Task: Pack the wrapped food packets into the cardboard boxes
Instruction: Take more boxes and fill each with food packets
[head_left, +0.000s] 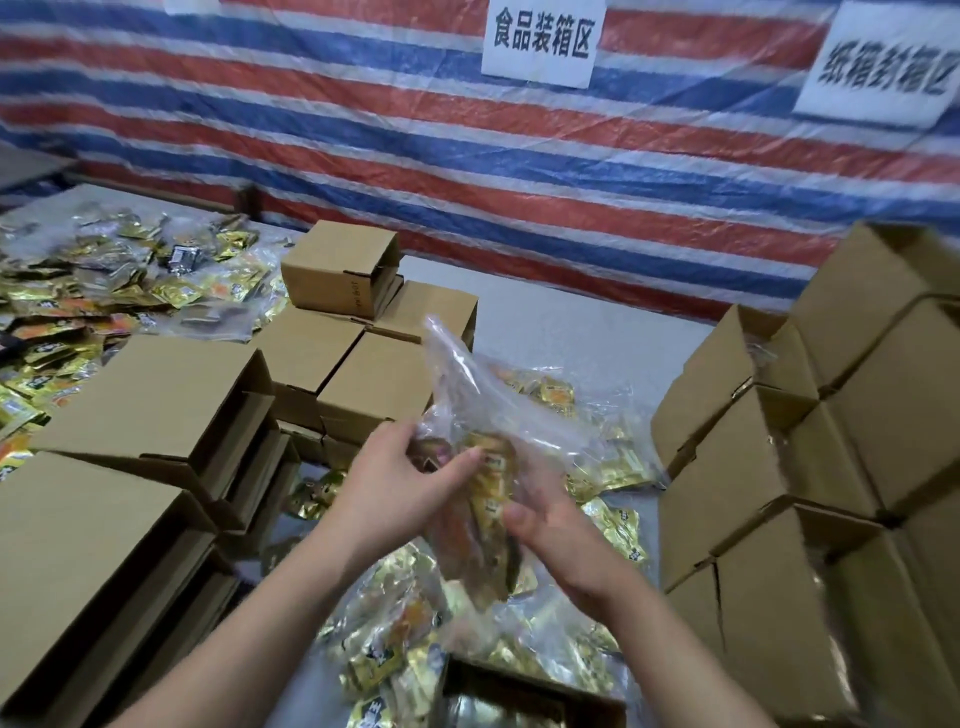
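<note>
A clear plastic bag (467, 374) with gold and orange food packets (491, 488) inside is held up over the table between both hands. My left hand (400, 478) grips the bag's left side with thumb and fingers. My right hand (550, 535) holds the bag from the right, fingers behind the plastic. Below them, at the bottom edge, an open cardboard box (524, 691) shows gold packets inside. More bagged gold packets (395, 639) lie on the table under my arms.
Stacked cardboard boxes stand at the left (119, 415), at the back middle (343, 270) and at the right (831, 467). A heap of loose gold packets (93, 275) covers the far left. A striped tarp wall (467, 156) with paper signs is behind.
</note>
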